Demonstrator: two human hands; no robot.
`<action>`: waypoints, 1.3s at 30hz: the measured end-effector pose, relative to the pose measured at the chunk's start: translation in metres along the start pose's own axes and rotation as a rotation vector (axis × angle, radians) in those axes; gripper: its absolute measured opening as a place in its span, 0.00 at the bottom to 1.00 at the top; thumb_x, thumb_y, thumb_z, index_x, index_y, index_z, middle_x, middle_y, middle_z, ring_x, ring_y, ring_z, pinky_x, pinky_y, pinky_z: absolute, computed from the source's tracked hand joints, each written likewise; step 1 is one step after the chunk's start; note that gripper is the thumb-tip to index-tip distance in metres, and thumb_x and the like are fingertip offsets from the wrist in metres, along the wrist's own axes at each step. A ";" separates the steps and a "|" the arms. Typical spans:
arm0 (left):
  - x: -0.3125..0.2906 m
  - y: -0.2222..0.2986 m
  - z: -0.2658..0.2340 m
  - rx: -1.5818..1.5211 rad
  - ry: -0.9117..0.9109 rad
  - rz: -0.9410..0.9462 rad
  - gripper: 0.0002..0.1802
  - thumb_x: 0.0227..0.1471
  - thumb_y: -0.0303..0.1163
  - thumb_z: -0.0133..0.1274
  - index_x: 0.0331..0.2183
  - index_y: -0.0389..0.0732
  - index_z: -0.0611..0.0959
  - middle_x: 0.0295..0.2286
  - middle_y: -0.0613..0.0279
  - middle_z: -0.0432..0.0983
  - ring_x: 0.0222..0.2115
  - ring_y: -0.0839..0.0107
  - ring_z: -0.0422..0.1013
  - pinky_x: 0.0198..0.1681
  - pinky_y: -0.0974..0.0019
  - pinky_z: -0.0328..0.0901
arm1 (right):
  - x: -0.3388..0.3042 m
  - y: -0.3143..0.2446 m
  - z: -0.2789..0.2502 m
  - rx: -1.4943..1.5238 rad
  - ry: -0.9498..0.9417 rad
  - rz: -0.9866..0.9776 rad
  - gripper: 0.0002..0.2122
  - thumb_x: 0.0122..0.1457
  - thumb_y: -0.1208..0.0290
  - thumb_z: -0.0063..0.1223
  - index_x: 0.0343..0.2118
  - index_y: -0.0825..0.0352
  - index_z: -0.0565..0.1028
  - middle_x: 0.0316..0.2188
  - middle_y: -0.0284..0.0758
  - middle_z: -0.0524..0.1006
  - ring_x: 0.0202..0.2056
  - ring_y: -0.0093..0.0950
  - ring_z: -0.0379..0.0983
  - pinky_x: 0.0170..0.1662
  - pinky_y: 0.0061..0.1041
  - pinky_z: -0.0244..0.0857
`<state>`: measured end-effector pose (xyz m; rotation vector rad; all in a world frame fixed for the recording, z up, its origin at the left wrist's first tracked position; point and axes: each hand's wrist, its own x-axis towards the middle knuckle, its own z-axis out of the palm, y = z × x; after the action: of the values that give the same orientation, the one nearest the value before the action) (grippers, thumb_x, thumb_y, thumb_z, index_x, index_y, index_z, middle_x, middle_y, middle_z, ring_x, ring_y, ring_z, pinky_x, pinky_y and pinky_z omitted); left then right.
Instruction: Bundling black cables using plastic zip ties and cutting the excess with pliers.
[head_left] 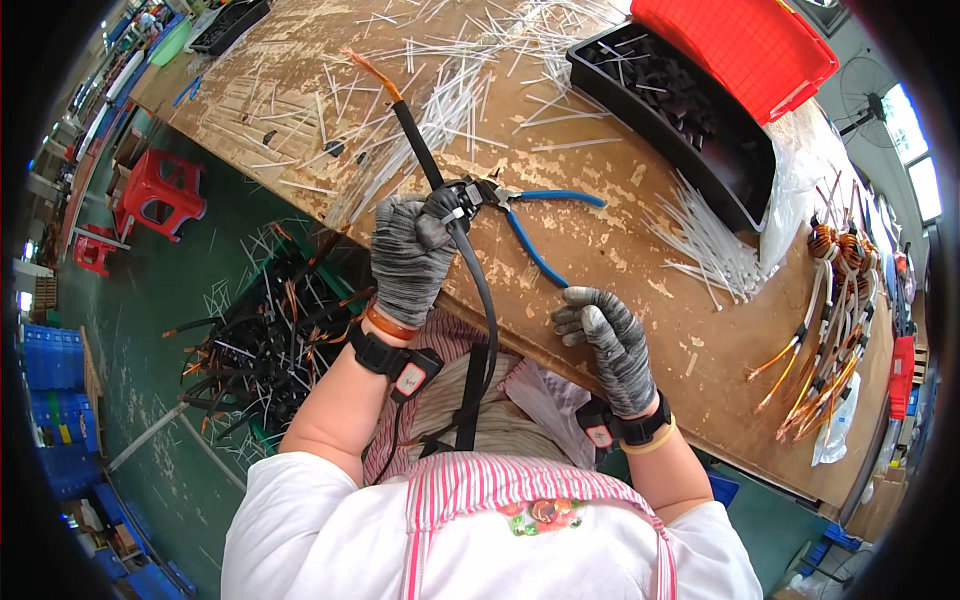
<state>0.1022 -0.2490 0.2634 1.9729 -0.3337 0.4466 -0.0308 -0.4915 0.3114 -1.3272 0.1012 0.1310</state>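
Note:
My left hand (412, 245), in a grey striped glove, is closed round a thick black cable (418, 145) at the table's near edge. The cable's far end shows bare copper strands (375, 75), and its other length hangs down toward my lap. A black block with a white cable tie sits on the cable at my fingers. Cutting pliers (532, 222) with blue handles lie spread on the table, their jaws touching or close beside that block. My right hand (615, 345), gloved too, is loosely curled near the lower handle's end, with nothing visible in it.
White cable ties (710, 245) lie scattered over the worn wooden table. A black bin (680, 130) of small black parts and a red basket (740, 45) stand at the far right. Wound coils with leads (840, 260) lie right. Many cables (280, 350) fill a crate at lower left.

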 end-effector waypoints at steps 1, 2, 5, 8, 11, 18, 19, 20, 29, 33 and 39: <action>0.000 0.002 0.001 0.121 0.048 0.082 0.08 0.54 0.15 0.47 0.36 0.30 0.78 0.22 0.76 0.63 0.23 0.87 0.58 0.36 0.77 0.65 | 0.000 0.000 0.000 0.001 0.001 0.001 0.15 0.66 0.66 0.47 0.49 0.72 0.72 0.37 0.36 0.78 0.38 0.21 0.74 0.43 0.20 0.68; 0.000 -0.004 0.002 0.121 0.046 0.082 0.08 0.54 0.15 0.47 0.36 0.30 0.78 0.22 0.76 0.63 0.23 0.87 0.58 0.36 0.77 0.65 | 0.000 0.000 0.000 -0.005 0.000 0.003 0.15 0.66 0.66 0.47 0.49 0.72 0.72 0.37 0.36 0.78 0.38 0.21 0.74 0.43 0.21 0.68; 0.000 -0.017 0.004 -0.108 -0.017 -0.024 0.08 0.53 0.15 0.49 0.37 0.32 0.79 0.21 0.77 0.60 0.23 0.87 0.58 0.33 0.79 0.63 | 0.000 -0.003 0.002 -0.016 -0.006 0.005 0.15 0.66 0.66 0.47 0.49 0.72 0.72 0.37 0.35 0.78 0.39 0.22 0.74 0.44 0.21 0.68; -0.001 -0.006 0.006 -0.273 0.007 -0.047 0.10 0.51 0.15 0.52 0.38 0.32 0.79 0.21 0.77 0.61 0.22 0.87 0.58 0.30 0.81 0.61 | 0.000 -0.003 0.000 -0.017 -0.005 0.006 0.15 0.66 0.66 0.47 0.49 0.72 0.72 0.37 0.35 0.78 0.39 0.22 0.74 0.44 0.21 0.68; -0.001 0.005 0.003 -0.278 -0.024 -0.068 0.11 0.49 0.15 0.55 0.38 0.33 0.78 0.22 0.77 0.62 0.22 0.87 0.57 0.30 0.81 0.61 | 0.000 -0.001 -0.001 -0.015 -0.008 0.002 0.15 0.66 0.66 0.47 0.49 0.72 0.72 0.37 0.35 0.78 0.39 0.22 0.74 0.44 0.21 0.68; 0.000 -0.005 -0.003 0.074 -0.019 0.056 0.09 0.54 0.20 0.53 0.38 0.36 0.75 0.25 0.71 0.65 0.27 0.81 0.63 0.35 0.74 0.64 | 0.001 -0.002 0.000 -0.028 0.002 -0.014 0.15 0.66 0.67 0.47 0.49 0.72 0.72 0.37 0.36 0.79 0.39 0.22 0.74 0.43 0.21 0.68; 0.001 -0.002 -0.003 0.013 -0.022 -0.013 0.09 0.54 0.21 0.53 0.39 0.36 0.75 0.26 0.69 0.67 0.29 0.78 0.65 0.36 0.73 0.65 | 0.001 -0.002 0.000 -0.034 -0.002 -0.016 0.15 0.66 0.67 0.47 0.49 0.72 0.72 0.37 0.36 0.79 0.39 0.22 0.74 0.43 0.21 0.68; 0.003 0.000 -0.006 0.010 -0.014 -0.013 0.09 0.54 0.21 0.53 0.39 0.36 0.75 0.26 0.69 0.67 0.29 0.78 0.65 0.36 0.73 0.65 | 0.000 -0.002 0.001 -0.026 0.001 -0.015 0.15 0.66 0.67 0.47 0.49 0.72 0.72 0.37 0.36 0.79 0.39 0.22 0.74 0.43 0.21 0.68; 0.035 0.054 -0.066 0.372 0.120 0.479 0.17 0.55 0.28 0.52 0.47 0.39 0.75 0.41 0.51 0.73 0.43 0.53 0.71 0.48 0.58 0.66 | 0.000 0.001 0.002 -0.024 0.003 -0.034 0.15 0.66 0.67 0.47 0.49 0.72 0.72 0.37 0.36 0.79 0.39 0.22 0.74 0.43 0.22 0.69; 0.038 0.061 -0.079 0.387 0.195 0.494 0.15 0.57 0.29 0.50 0.47 0.38 0.75 0.42 0.51 0.73 0.44 0.54 0.71 0.49 0.58 0.66 | -0.001 0.004 0.000 -0.026 -0.006 -0.033 0.15 0.66 0.67 0.47 0.49 0.72 0.72 0.37 0.36 0.79 0.39 0.23 0.74 0.43 0.22 0.69; 0.041 0.067 -0.094 0.358 0.252 0.427 0.14 0.58 0.30 0.49 0.46 0.37 0.75 0.41 0.51 0.73 0.44 0.55 0.71 0.50 0.58 0.64 | -0.001 0.003 0.001 -0.054 -0.013 -0.041 0.14 0.65 0.68 0.48 0.49 0.71 0.73 0.37 0.36 0.79 0.39 0.23 0.74 0.43 0.22 0.68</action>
<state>0.0952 -0.1937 0.3721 2.1559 -0.5457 1.0814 -0.0326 -0.4901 0.3087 -1.3814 0.0600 0.1078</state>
